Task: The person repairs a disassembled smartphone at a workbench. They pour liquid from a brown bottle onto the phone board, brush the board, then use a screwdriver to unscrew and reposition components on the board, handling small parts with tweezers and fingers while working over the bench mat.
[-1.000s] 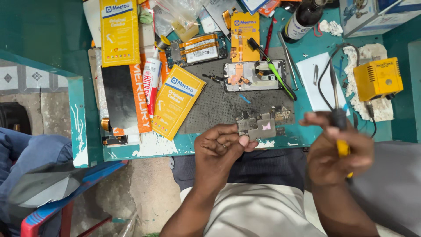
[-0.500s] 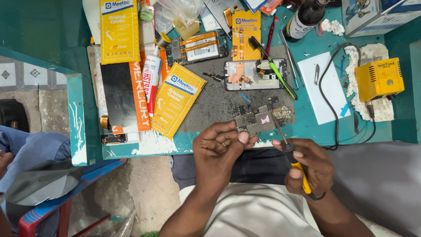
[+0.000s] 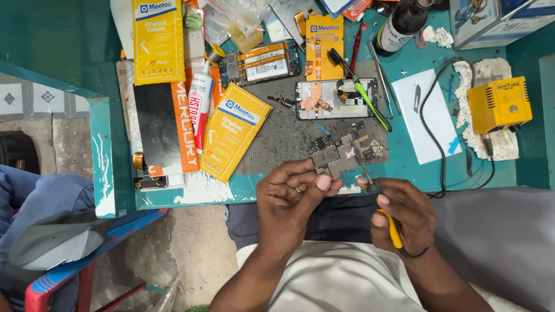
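My left hand (image 3: 292, 196) pinches the near edge of a small phone circuit board (image 3: 341, 155) lying at the front of a dark work mat (image 3: 277, 136). My right hand (image 3: 404, 216) grips a yellow-handled screwdriver (image 3: 381, 199), whose metal tip touches the board from the right. A disassembled phone frame (image 3: 332, 99) lies further back on the mat, and another opened phone with a battery (image 3: 260, 62) sits behind it.
Yellow flat packets (image 3: 234, 130) and a white glue tube (image 3: 199, 104) lie at the left of the teal table (image 3: 416, 173). A yellow soldering station (image 3: 498, 105) with a black cable stands right. A dark bottle (image 3: 402, 23), tweezers and a green-handled brush (image 3: 361, 89) lie behind.
My right hand has come back to the board with the screwdriver, the tip now on it. The left hand shifted slightly on the board's edge.
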Demonstrator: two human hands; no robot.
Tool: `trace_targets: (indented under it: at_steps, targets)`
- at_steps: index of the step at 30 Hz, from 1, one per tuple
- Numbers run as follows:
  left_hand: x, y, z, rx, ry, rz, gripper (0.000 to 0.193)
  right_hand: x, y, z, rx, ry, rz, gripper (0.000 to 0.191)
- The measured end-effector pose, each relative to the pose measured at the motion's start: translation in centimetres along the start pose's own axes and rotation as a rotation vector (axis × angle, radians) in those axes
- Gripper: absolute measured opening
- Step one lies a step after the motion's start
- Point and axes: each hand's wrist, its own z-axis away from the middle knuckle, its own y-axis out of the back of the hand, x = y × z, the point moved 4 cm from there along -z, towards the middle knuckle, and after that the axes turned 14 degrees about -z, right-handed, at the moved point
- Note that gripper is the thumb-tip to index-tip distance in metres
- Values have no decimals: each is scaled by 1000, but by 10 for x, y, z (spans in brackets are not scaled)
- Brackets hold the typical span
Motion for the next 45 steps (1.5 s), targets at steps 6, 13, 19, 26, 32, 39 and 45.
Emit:
trace_targets:
  at_steps: [6,13,19,26,32,39,45]
  targets:
    - [-2,-2,-3,-9,39,30,27,1,-2,3,-23,15,-17,21]
    - [-6,0,-3,-23,45,20,28,1,-5,0,-75,79,5,20]
    - [-8,-1,-5,-24,18,19,26,-1,-2,-3,-45,80,42,18]
    - [-5,-5,-4,-50,31,0,26,-3,2,-6,3,101,38,23]
    - [-3,-4,-4,-57,21,17,26,-3,3,-9,-4,67,-22,24]
    - [-13,-1,-4,-60,48,1,26,-2,5,-13,-15,97,-43,22]
    - [-19,0,-2,-116,39,13,25,-3,7,-19,-48,98,-45,24]
